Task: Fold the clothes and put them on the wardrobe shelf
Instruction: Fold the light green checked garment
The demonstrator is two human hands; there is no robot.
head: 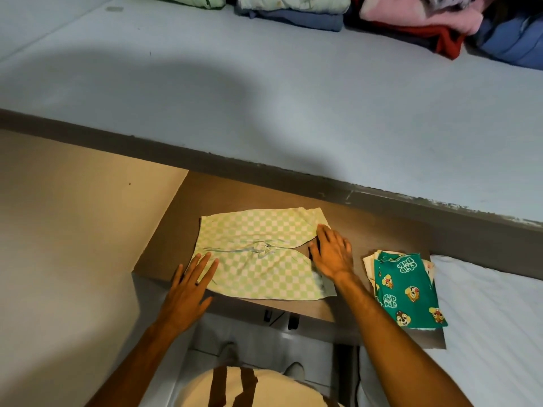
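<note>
A pale green and white checkered cloth garment (258, 254) is seen spread on the brown wooden table top (367, 230), and just to its right on that table a folded teal cloth (410, 289) printed with yellow-brown cartoon chipmunks and white lettering is seen. Beyond the table, a light blue-grey shelf surface (264, 98) with a dark grey front edge is shown, on which folded clothes in mint green (191, 0), blue (299, 17), pink (417, 16) and red (440, 39) are stacked.
</note>
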